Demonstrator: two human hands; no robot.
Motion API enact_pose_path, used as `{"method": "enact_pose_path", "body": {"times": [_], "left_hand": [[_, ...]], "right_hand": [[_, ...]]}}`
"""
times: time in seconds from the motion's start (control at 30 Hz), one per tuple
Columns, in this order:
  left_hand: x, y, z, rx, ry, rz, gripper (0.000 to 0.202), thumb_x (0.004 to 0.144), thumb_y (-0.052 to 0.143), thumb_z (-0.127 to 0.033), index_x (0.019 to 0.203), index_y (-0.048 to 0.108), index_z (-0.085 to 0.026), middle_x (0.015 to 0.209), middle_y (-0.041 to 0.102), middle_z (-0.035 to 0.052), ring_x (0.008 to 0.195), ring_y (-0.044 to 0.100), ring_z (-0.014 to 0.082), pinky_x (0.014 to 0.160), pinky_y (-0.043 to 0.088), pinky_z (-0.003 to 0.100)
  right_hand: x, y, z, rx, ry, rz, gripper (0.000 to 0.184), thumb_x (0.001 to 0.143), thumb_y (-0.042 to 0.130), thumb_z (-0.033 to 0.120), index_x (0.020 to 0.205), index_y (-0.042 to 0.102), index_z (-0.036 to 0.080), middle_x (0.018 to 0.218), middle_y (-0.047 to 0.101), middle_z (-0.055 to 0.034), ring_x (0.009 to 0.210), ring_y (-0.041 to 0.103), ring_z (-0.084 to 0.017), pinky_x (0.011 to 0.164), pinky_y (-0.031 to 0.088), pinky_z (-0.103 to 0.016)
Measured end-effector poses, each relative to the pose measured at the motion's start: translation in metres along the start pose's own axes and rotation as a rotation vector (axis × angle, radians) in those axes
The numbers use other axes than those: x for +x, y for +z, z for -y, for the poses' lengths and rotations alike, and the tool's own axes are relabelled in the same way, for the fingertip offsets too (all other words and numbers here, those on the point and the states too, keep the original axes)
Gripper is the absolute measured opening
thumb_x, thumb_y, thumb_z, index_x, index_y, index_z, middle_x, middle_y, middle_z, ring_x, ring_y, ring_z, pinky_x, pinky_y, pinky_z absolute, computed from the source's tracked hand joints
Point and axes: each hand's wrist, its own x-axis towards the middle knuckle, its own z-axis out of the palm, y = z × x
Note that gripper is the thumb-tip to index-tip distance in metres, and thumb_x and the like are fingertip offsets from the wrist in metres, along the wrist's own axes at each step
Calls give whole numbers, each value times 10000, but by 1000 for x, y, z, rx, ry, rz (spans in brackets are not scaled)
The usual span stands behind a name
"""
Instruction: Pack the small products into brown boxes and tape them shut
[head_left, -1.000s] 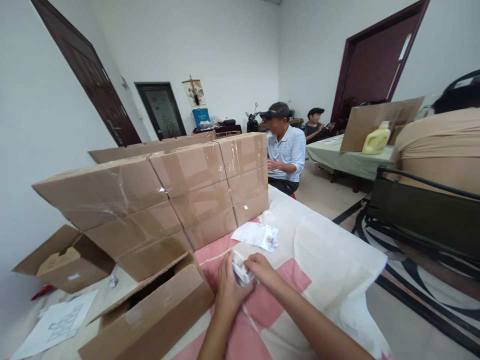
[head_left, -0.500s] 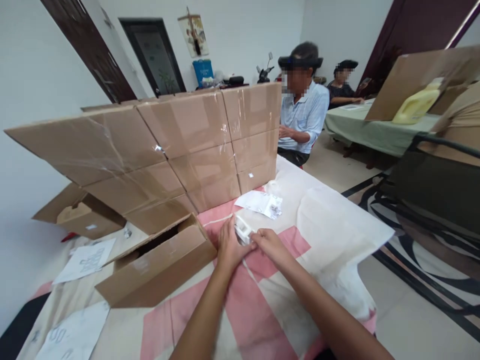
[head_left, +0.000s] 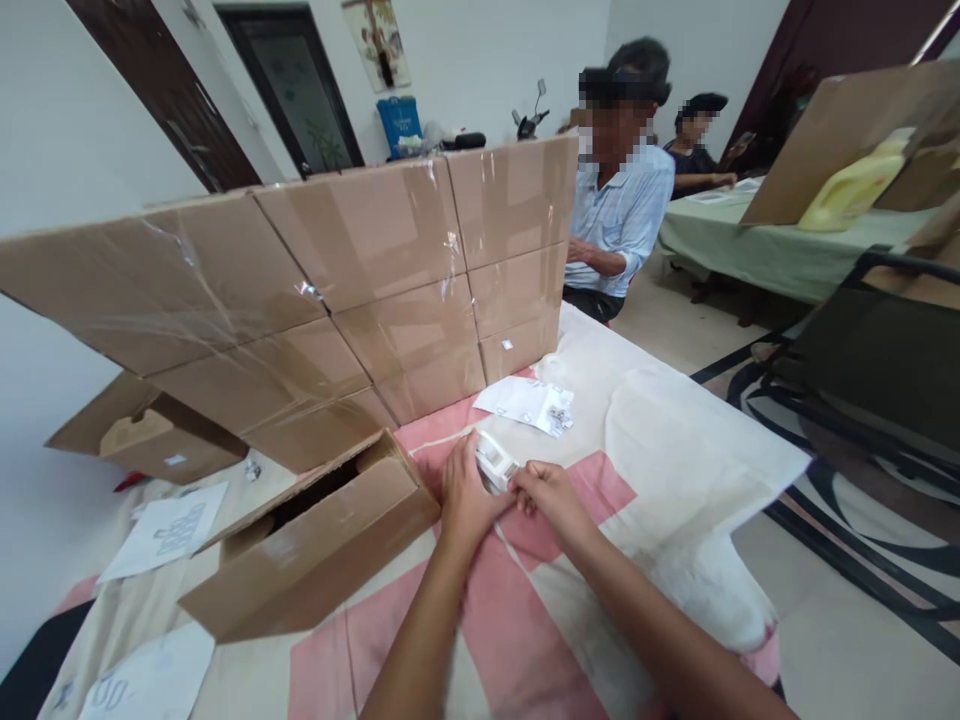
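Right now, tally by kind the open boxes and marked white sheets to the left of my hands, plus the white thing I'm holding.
Open boxes: 2
Marked white sheets: 2
White held thing: 1
Total: 5

Soft, even daylight-toned brightness fills the room, its direction hard to tell. The pale wall [head_left: 495,50] looks greyish, while the white sheet [head_left: 675,430] on the bench is among the lightest areas. Small sharp glints and streaks of glare mark the clear tape [head_left: 450,240] on the stacked boxes [head_left: 397,240]. Deep shadow fills the opening of the nearer box [head_left: 322,560]. Wide-angle distortion stretches the leftmost boxes and tilts the dark door [head_left: 161,95]. Fine detail on the white object [head_left: 496,462] is soft; pixel blocks cover two seated people's faces.
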Motion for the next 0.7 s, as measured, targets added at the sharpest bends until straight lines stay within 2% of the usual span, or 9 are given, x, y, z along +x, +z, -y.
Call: {"method": "enact_pose_path", "body": {"times": [0.2,0.3,0.47,0.7], "left_hand": [[0,7,6,-13,22,-39,924,662,785,-368,1467,372,-178,1440,539,203,1347,517,391,1114,424,562],[1,12,11,-24,27,-42,923,653,783,-362,1457,369,-176,1430,545,207,1337,527,396,1101,432,577],[0,15,15,-29,70,-76,886,650,791,-338,1427,397,-178,1408,565,201,1319,542,391,1093,441,573],[0,20,20,-31,87,-92,851,684,785,-363,1423,414,-162,1406,576,210,1323,548,388,1075,463,567]], "right_hand": [[1,4,-10,31,-12,-48,209,665,541,383,565,564,202,392,501,44,364,402,-84,427,260,-220],[5,5,-13,53,-8,-51,161,650,526,330,556,557,203,369,482,50,333,352,-74,403,213,-218],[12,4,-19,99,-15,-22,145,621,497,324,520,524,225,286,360,77,266,217,-68,365,102,-242],[16,2,-22,94,-85,2,164,618,510,337,502,518,223,299,356,76,267,241,-65,368,107,-231]]}}
